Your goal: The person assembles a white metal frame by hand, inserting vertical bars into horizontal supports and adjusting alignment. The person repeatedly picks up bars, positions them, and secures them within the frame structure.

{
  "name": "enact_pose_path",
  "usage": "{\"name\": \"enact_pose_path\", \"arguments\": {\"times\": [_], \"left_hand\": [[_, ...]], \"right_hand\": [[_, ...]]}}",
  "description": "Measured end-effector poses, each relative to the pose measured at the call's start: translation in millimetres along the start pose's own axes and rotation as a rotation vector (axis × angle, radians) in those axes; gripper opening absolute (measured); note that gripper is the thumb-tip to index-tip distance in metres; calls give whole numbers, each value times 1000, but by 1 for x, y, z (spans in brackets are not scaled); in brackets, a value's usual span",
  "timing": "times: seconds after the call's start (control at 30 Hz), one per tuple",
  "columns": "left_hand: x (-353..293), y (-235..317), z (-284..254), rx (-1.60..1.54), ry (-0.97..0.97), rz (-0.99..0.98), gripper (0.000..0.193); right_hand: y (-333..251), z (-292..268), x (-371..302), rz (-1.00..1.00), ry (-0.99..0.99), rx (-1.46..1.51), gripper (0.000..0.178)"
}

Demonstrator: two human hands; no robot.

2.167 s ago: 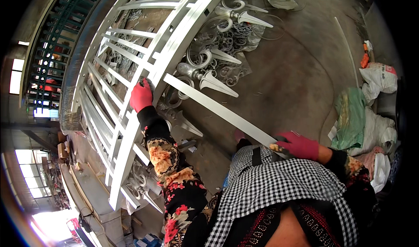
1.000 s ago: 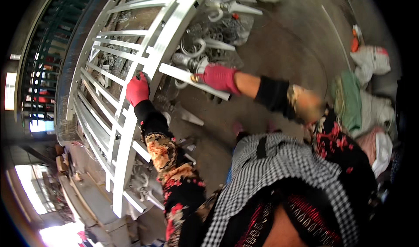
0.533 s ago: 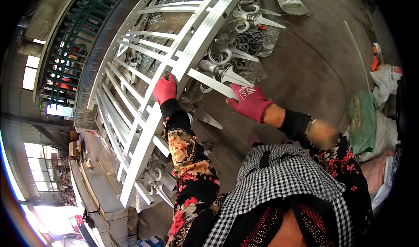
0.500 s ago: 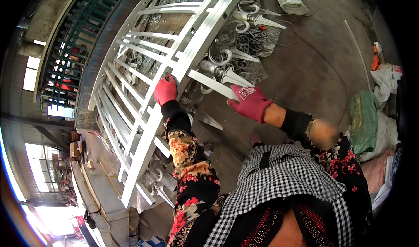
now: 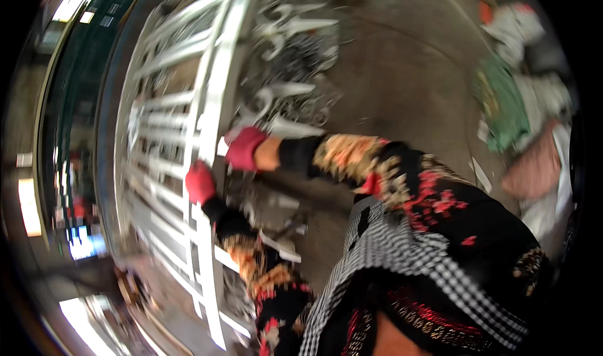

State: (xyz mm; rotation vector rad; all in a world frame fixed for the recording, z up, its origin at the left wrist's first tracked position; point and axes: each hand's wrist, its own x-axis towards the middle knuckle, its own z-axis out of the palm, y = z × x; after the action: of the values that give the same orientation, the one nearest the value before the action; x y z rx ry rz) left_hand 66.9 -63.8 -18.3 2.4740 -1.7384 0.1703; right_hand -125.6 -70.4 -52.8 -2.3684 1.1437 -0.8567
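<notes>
A white metal fence panel (image 5: 209, 136), with two long rails and several thin bars, slants down the left half of the view. My left hand (image 5: 200, 182), in a red glove, is closed at the panel's near double rail. Blur hides what its fingers hold, if anything. Just above and to the right, my right hand (image 5: 244, 147), gloved in red, is closed around a white metal bar (image 5: 222, 147). Only a short end of the bar shows, right against the rail. The picture is smeared by motion.
Right of the panel lie white pointed metal ornaments (image 5: 286, 91), rings and a heap of dark metal pieces (image 5: 298, 57). Green sack (image 5: 502, 104), pink sack (image 5: 534, 164) and white bags stand at the right. Dark green railings (image 5: 75, 104) rise at the far left.
My right hand has moved left with the white bar, up to the panel's rail. My left hand has gone lower along the rail. The whole view has swung round.
</notes>
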Motion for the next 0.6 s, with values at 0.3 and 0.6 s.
{"name": "enact_pose_path", "arguments": {"times": [0.3, 0.6], "left_hand": [[-4, -4, 5, -93, -85, 23, 59], [-17, 18, 8, 339, 57, -16, 50]], "right_hand": [[-27, -50, -61, 37, 98, -94, 52], [80, -220, -402, 620, 244, 275, 52]]}}
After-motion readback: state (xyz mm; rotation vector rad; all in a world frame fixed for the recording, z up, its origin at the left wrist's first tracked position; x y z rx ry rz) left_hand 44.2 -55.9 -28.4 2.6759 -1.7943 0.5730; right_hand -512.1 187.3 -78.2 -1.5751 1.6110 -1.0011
